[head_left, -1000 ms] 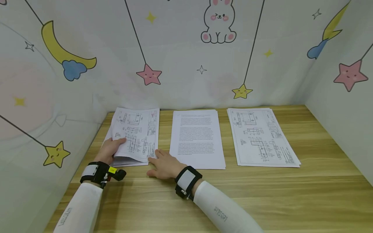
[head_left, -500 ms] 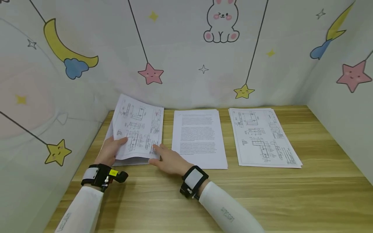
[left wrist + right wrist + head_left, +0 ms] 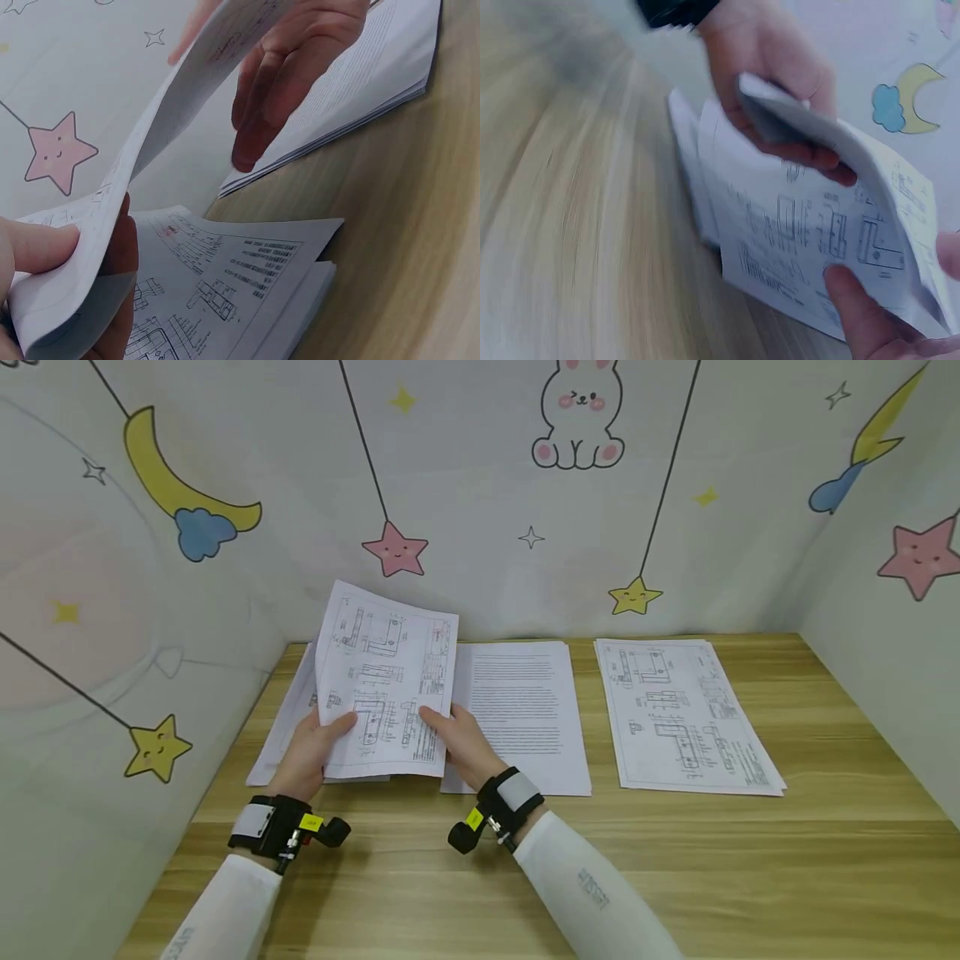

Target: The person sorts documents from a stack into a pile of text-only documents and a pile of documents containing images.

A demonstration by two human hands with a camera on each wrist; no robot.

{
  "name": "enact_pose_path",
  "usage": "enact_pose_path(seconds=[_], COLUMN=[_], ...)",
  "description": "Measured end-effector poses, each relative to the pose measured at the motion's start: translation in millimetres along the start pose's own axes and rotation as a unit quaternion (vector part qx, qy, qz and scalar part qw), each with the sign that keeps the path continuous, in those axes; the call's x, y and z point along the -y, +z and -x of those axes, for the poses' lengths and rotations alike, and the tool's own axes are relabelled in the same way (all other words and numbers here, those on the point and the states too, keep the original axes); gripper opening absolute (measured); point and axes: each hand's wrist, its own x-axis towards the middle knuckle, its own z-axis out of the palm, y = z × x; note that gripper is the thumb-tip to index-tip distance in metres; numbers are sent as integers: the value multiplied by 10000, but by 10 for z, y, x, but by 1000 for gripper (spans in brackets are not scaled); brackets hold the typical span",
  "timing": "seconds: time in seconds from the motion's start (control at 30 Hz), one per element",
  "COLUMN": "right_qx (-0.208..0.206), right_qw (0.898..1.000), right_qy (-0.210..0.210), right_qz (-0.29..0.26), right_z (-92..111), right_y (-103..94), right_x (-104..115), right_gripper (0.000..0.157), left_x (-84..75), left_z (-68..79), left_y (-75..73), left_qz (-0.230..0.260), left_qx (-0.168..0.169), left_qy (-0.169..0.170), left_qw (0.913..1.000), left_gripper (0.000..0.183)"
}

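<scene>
A few sheets of paper printed with a technical drawing are lifted and tilted up at the left of the table. My left hand pinches their left edge, thumb in front and fingers behind; the paper curls there in the left wrist view. At the right edge, my right hand has its thumb on the front and its fingers behind the paper. Below lies the rest of the drawing stack, partly covered; its printed top page shows in the right wrist view.
A stack of text pages lies in the middle, its left side partly covered by the lifted sheets. Farther right is another stack of drawings. The wooden table meets a patterned wall cloth at the back.
The drawing sheets have risen off the left stack and moved right, uncovering pages beneath. My left hand moved right with them. My right hand went from lying flat near the lower corner to holding the right edge.
</scene>
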Motion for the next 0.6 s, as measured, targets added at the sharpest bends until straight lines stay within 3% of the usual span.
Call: enact_pose_path(seconds=[0.1,0.37,0.5,0.6], right_qx=[-59,-438,-461,-468], right_qw=[9993,9984,9984,9986], right_qy=[109,197,210,254], right_qz=[-360,-308,-236,-51], right_z=[-23,-20,-12,-8], right_y=[6,-28,-47,-58], right_x=[-35,-75,-71,-77], right_gripper=[28,29,29,28], left_x=[1,-49,-101,-142], left_z=[35,27,21,8], left_y=[46,0,-110,-209], left_qz=[-165,-661,-1182,-1406], left_qx=[157,231,-46,-445], left_qy=[137,-46,-226,-394], left_qw=[9996,9975,9927,9883], left_gripper=[56,67,78,80])
